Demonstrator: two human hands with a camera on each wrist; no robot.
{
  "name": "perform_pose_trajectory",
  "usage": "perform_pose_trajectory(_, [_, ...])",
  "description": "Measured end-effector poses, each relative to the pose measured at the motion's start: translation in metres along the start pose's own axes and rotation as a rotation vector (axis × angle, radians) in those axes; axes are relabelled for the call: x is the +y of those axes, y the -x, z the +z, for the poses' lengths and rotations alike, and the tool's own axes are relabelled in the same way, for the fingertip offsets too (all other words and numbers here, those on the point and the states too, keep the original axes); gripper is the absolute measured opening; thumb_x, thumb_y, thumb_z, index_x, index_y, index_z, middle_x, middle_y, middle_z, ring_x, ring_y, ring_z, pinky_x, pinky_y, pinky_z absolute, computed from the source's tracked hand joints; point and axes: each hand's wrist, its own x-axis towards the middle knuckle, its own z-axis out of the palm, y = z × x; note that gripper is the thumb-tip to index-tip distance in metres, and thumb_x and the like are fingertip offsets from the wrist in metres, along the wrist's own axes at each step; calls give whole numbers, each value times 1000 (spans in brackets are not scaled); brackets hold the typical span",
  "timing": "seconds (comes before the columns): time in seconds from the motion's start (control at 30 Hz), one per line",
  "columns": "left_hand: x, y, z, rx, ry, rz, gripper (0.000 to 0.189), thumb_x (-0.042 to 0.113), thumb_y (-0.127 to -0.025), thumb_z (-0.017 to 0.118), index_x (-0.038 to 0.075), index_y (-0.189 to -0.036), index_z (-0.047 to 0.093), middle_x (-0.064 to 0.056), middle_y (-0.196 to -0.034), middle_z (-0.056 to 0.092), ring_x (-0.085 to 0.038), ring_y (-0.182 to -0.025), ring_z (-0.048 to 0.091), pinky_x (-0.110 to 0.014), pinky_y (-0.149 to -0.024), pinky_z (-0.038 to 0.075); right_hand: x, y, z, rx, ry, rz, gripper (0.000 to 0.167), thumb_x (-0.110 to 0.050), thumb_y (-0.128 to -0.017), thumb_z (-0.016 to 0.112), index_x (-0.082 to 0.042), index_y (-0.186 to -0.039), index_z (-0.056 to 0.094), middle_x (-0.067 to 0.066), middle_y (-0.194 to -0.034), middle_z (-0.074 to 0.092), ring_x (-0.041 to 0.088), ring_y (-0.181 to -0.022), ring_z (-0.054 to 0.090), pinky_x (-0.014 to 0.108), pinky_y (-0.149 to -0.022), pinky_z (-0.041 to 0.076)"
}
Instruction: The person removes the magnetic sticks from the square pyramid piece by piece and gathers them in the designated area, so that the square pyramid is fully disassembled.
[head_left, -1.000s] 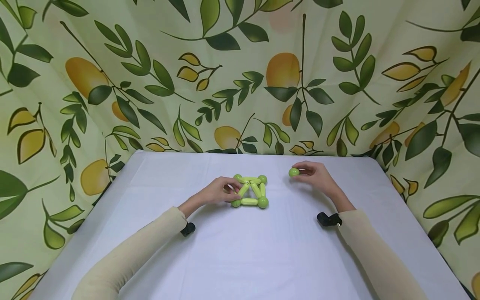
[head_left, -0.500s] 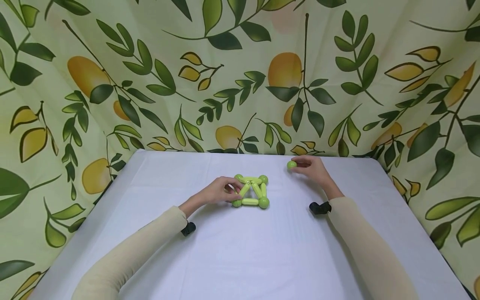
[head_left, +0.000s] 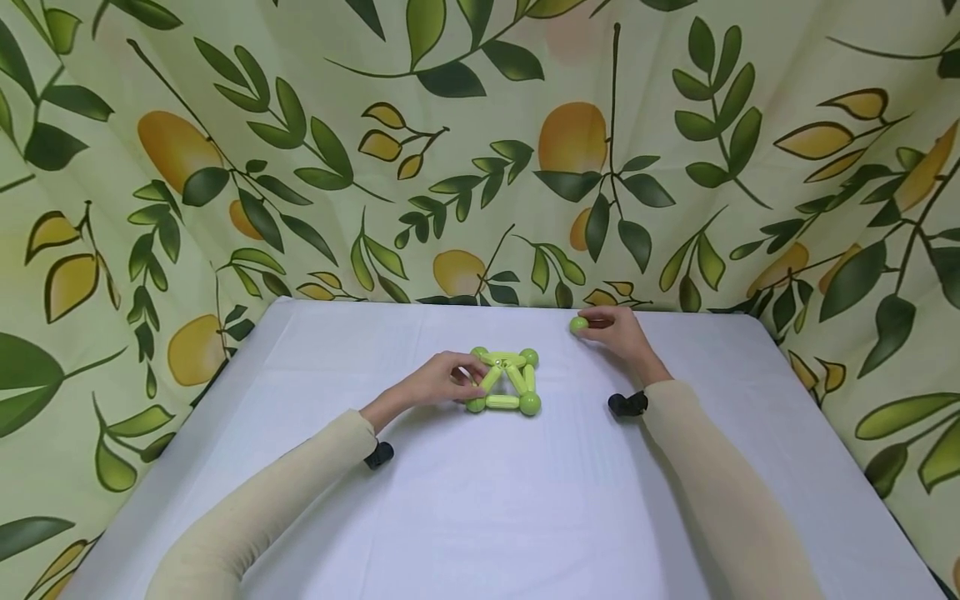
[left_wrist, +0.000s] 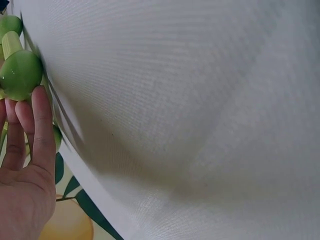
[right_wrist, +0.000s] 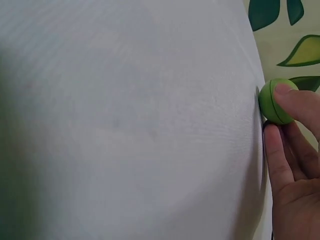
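A small frame of light-green rods and green balls [head_left: 502,402] sits on the table, with balls at its corners and slanting rods rising to meet near the top. My left hand [head_left: 438,380] grips its left side, thumb and fingers about the rods and balls there and partly hiding them. In the left wrist view, fingertips touch the underside of a green corner ball [left_wrist: 21,75]. To the right and farther back, my right hand [head_left: 618,332] pinches a loose green ball [head_left: 578,325] between thumb and fingers. A seam line runs round that ball [right_wrist: 276,102] in the right wrist view.
A white cloth [head_left: 480,508] covers the table. Right behind its far edge hangs a curtain [head_left: 480,167] printed with leaves and fruit. Black wrist cameras sit at both sleeves, the right one [head_left: 627,405] close above the cloth.
My right hand has moved left and slightly farther back, carrying the loose green ball. The left hand keeps its grip on the green frame, which looks unchanged.
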Motion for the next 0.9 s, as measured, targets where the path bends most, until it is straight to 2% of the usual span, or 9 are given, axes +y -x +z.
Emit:
perform_pose_trajectory(0.27, [0,2,1,-6,-2,-7,25,6,-91,78,0,-113,70,-3,-99,67,-19,-89,64,-30,-85,55,1,2,-3,-37,1,-14,45,-4,-89,79,7,-130,64,22,-125,65,36,-115,63,36,-94,52])
perform_pose_trajectory(0.6, [-1,1,1,-8,11,-8,25,6,-90,78,0,-113,70,-3,-99,67,-19,-88,64,-30,-85,55,4,10,-16,-8,-40,-11,50,-8,-90,80,7,-134,61,22,-132,62,35,-116,62,23,-90,51])
perform_pose_trajectory(0.9, [2,1,-1,-7,16,-9,24,6,-90,78,1,-112,70,-3,-99,67,-20,-89,64,-30,-85,55,8,22,-29,63,-2,-23,46,-17,-91,80,5,-128,64,22,-126,64,29,-110,63,18,-87,49])
